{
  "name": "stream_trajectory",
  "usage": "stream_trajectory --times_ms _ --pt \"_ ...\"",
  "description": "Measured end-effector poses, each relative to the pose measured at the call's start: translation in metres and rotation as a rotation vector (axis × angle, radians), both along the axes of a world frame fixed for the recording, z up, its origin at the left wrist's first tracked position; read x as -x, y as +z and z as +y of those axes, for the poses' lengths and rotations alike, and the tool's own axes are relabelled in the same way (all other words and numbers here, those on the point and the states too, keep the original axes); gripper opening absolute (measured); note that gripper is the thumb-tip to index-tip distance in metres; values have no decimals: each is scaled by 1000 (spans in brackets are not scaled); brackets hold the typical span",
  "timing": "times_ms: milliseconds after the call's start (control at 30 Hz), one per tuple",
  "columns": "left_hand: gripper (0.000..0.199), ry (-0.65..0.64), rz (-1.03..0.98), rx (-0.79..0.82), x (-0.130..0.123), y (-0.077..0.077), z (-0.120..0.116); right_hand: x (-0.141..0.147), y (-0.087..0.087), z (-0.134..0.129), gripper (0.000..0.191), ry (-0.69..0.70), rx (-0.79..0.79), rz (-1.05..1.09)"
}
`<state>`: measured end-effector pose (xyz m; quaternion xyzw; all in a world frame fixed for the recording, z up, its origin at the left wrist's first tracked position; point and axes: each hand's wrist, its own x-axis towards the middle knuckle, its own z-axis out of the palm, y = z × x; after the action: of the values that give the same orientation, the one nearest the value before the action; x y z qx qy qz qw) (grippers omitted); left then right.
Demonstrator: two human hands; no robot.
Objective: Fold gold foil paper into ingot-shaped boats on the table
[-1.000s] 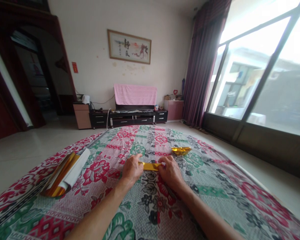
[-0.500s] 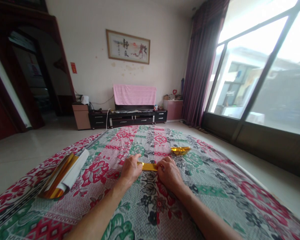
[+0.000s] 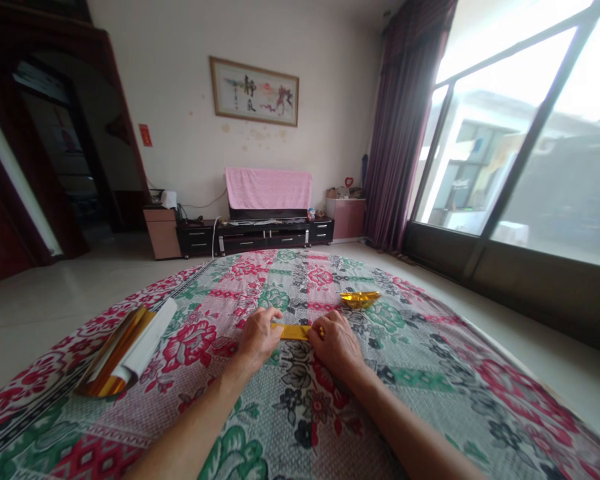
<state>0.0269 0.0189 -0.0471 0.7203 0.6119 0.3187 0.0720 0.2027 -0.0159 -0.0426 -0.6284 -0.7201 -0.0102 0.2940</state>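
A narrow folded strip of gold foil paper (image 3: 295,332) stretches between my two hands, low over the patterned cloth. My left hand (image 3: 261,337) pinches its left end between thumb and fingers. At the other end, my right hand (image 3: 336,340) is closed on the strip, with a bit of gold showing between its fingers. Beyond my right hand lies a folded gold paper boat shape (image 3: 361,299) on the cloth. Off to the left rests a loosely curled stack of gold paper sheets (image 3: 117,360) with white backs.
A red, green and grey floral cloth (image 3: 200,400) covers the rounded table. Past the table stand a low black cabinet (image 3: 290,239) and a television under a pink towel (image 3: 269,188). A large window (image 3: 480,167) and a purple curtain (image 3: 397,133) are on the right.
Both hands and the strip have shifted slightly left. My left hand's fingers have changed position a little, and a bit of gold now shows between my right fingers.
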Motion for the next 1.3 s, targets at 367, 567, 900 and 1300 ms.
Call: stream_trajectory --times_ms 367,567,900,1300 --pt "13 -135 93 -28 7 4 -2 0 3 -1 13 24 1 -50" --pt "22 -174 265 -69 5 14 -13 3 6 -1 12 73 -49 -137" --pt "29 -238 418 -57 -7 19 -19 5 11 0 17 235 8 -212" --pt "22 -237 206 -84 -4 3 -8 7 -1 2 20 169 0 -19"
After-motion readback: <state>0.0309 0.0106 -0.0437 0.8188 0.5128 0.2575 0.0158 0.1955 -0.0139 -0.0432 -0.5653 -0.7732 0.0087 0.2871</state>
